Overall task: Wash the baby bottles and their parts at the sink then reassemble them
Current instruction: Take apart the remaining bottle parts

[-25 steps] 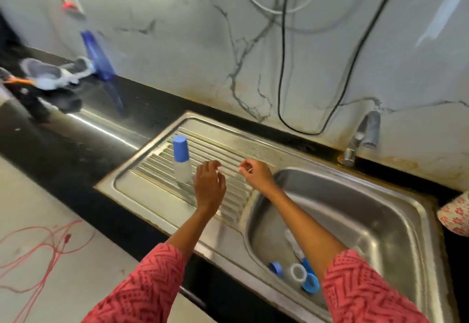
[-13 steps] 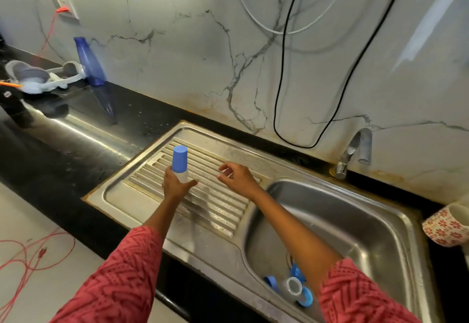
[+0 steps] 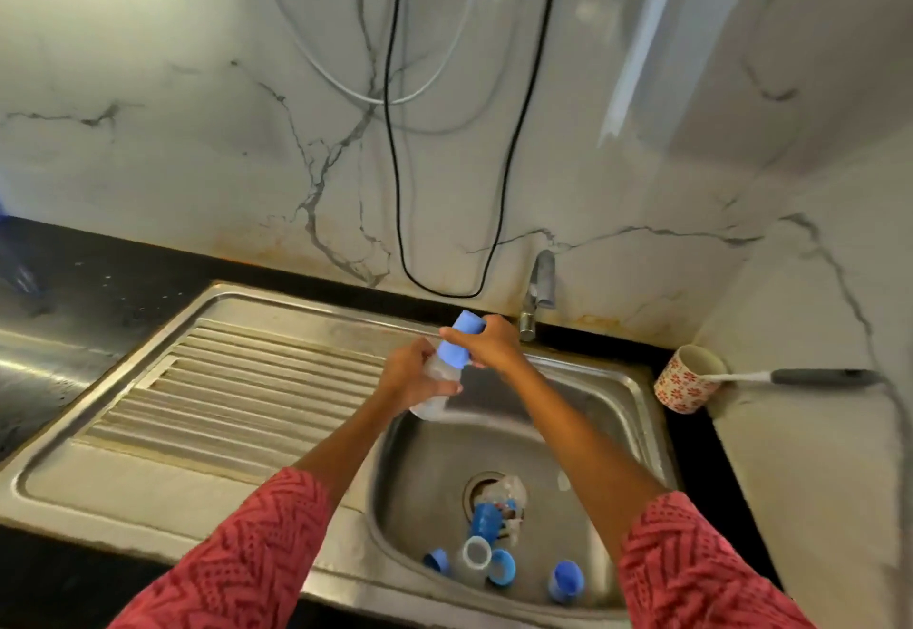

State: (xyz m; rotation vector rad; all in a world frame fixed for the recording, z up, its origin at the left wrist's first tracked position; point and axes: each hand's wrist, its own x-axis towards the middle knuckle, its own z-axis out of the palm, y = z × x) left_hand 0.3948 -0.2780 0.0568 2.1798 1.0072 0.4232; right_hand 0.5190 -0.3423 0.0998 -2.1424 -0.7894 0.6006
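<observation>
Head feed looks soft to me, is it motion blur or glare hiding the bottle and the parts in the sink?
Head view: mild motion blur softens the hands and the clear bottle; its blue cap reads clearly. Glare streaks the wall at upper right, not the sink. Parts near the drain are soft but distinguishable. Wide-angle bending at edges.

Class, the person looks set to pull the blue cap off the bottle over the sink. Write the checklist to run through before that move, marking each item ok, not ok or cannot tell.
1. Left hand grips the clear bottle: ok.
2. Right hand grips the blue cap: ok.
3. Bottle held above the sink basin, not the drainboard: ok.
4. Tap running: cannot tell.
5. Basin free for dropped parts: not ok, loose bottle parts lie by the drain.
6. Cap already loosened: cannot tell.
</observation>
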